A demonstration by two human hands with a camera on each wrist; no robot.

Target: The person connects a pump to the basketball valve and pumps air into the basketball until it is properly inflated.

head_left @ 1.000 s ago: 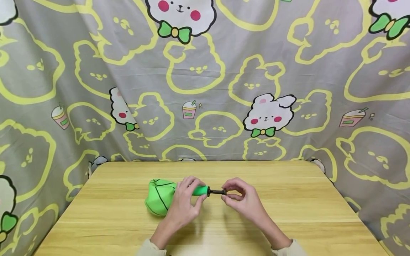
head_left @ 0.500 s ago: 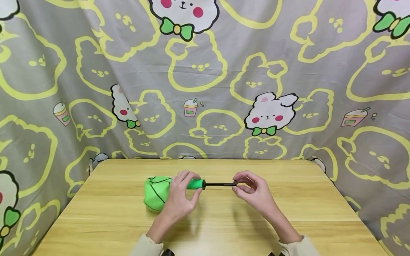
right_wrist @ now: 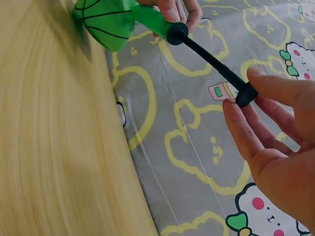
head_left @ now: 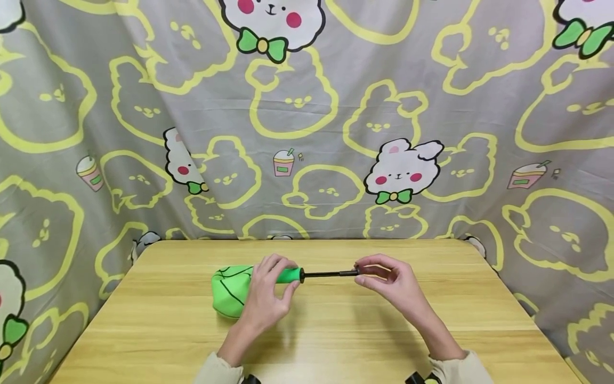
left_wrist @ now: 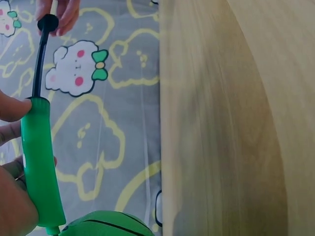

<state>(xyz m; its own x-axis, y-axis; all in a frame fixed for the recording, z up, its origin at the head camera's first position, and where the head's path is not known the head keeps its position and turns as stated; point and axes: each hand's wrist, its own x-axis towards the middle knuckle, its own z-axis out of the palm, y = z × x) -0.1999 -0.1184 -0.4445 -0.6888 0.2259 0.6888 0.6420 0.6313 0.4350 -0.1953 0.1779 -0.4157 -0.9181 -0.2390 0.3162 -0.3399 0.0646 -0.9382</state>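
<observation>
A green hand pump is gripped round its barrel by my left hand. At the pump's left end hangs a partly deflated green ball with black lines, the barrel joined to it. From the barrel's other end the black pump rod stands far out. My right hand pinches the small black handle at the rod's tip between thumb and fingers. In the right wrist view the ball looks dented and slack. My left palm hides part of the barrel in the head view.
Pump and ball are held above a light wooden table. Behind its far edge hangs a grey curtain with yellow outlines and cartoon animals. Dark wrist straps show near the sleeves.
My right hand has moved right, drawing the rod much farther out of the barrel. My left hand, with pump and ball, has shifted slightly left and up.
</observation>
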